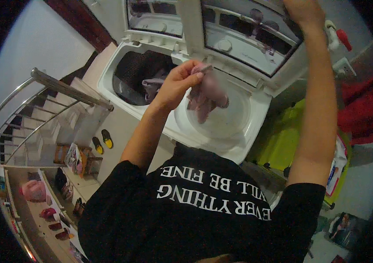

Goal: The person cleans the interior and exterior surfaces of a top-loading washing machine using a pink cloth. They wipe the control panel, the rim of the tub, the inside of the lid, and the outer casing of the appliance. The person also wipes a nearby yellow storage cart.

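Observation:
My left hand (180, 82) pinches a mauve-pink piece of cloth (208, 95), small and partly blurred. The cloth hangs over the round white right-hand section (235, 120) of a white twin-tub washing machine (255, 131). My right hand (306, 14) is at the top edge of the view, by the upper corner of the raised right lid (249, 36). Its fingers are largely cut off, so its grip is unclear. In the left tub (134, 65) lie dark cloth and a mauve garment (152, 86). The left lid (155, 16) stands raised too.
A tap with a red handle (343, 39) and a wall socket (344, 68) are at the right. Below them stand a lime-green suitcase (278, 138) and red fabric (363, 108). Leftward are a metal stair railing (71, 88), slippers (102, 141), a wooden stool (91, 161) and a shoe cabinet (25, 213).

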A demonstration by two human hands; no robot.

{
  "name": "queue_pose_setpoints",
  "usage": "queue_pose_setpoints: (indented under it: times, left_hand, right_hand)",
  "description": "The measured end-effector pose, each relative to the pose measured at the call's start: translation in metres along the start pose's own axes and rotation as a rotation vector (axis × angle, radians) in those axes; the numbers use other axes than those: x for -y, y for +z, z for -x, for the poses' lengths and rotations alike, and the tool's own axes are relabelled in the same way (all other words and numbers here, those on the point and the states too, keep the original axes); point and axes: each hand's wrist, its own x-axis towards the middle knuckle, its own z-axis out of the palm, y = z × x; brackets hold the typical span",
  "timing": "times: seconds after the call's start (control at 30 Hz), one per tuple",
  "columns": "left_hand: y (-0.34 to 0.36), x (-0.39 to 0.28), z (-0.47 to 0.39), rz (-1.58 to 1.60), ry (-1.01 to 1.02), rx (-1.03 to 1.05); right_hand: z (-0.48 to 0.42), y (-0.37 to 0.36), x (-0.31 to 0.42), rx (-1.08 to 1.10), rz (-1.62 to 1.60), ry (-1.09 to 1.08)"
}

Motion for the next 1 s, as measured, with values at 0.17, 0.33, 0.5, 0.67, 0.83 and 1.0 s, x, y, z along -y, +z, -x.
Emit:
queue_pose_setpoints:
  times: [0.17,0.33,0.5,0.67,0.83,1.0]
  left_hand:
    - [0.013,0.05,-0.004,-0.414,-0.038,0.006]
    - [0.053,0.059,-0.034,-0.309,-0.063,0.118]
    - [0.078,0.083,-0.075,-0.75,-0.088,0.12]
    - [0.076,0.181,-0.123,-1.148,0.232,0.218]
    - [0.092,0.174,-0.128,-1.231,0.105,0.232]
    - [0.087,0.2,-0.134,-1.272,0.282,0.254]
  right_hand:
    - [-0.014,-0.004,-0.009,0.104,0.019,-0.004]
    - [-0.015,0.011,-0.02,0.002,0.092,-0.061]
    - [-0.015,0.023,-0.003,0.052,0.063,-0.076]
    - [-0.014,-0.003,-0.009,0.099,0.034,-0.031]
    - [-0.015,0.014,-0.011,0.037,-0.001,-0.057]
    - [-0.021,0.017,-0.017,0.014,0.048,-0.035]
